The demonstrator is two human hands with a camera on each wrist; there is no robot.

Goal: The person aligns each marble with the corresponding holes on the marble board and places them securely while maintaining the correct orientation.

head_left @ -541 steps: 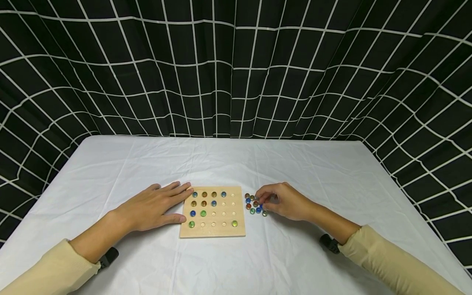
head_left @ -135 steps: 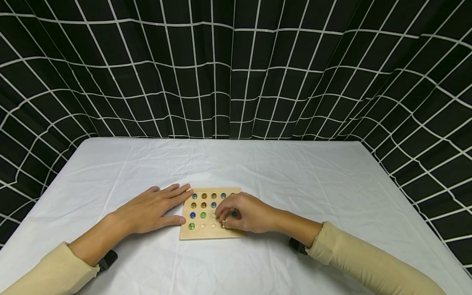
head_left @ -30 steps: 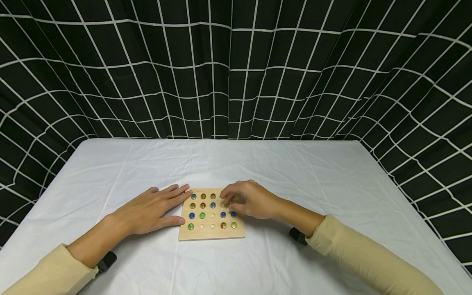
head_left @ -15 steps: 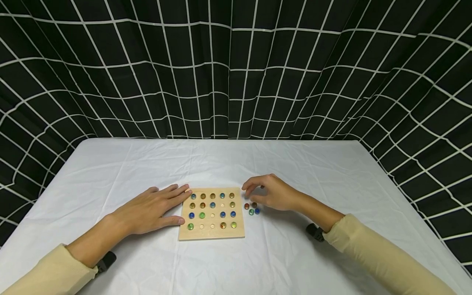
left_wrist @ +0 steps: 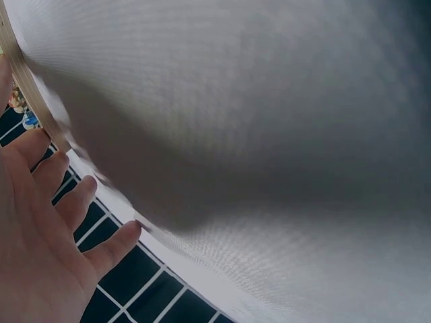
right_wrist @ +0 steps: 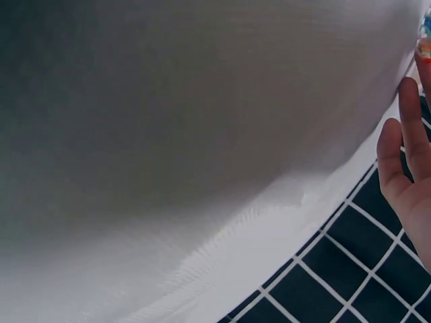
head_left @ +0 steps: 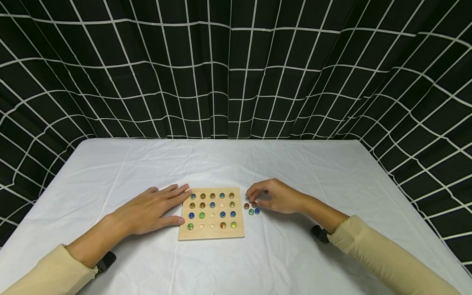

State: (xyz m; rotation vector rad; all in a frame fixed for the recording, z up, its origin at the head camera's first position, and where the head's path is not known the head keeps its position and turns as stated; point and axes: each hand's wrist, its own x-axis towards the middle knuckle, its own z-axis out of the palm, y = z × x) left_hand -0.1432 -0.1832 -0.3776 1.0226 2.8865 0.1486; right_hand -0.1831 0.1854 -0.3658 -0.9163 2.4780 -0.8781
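A pale wooden board (head_left: 230,234) with rows of round hollows lies on the white cloth. Glass marbles in blue, green, amber and brown sit in most hollows; a few hollows in the middle and front are bare. My left hand (head_left: 153,211) lies flat, its fingertips and thumb on the board's left edge. To the right of the board is a small group of loose marbles, among them a red one (head_left: 246,206), a green one (head_left: 251,212) and a blue one (head_left: 257,211). Over them, my right hand (head_left: 280,197) has index finger and thumb right at a brown marble (head_left: 254,204).
White cloth (head_left: 147,164) covers the table around the board. A black curtain with white grid lines (head_left: 228,82) hangs behind and along both sides. Each wrist wears a black camera, the right one (head_left: 319,234) close above the cloth.
My right hand has moved from the board's upper right back to the loose marbles and lowered onto them. Over the longer span more hollows hold marbles and the loose group shrank. Left hand stays put.
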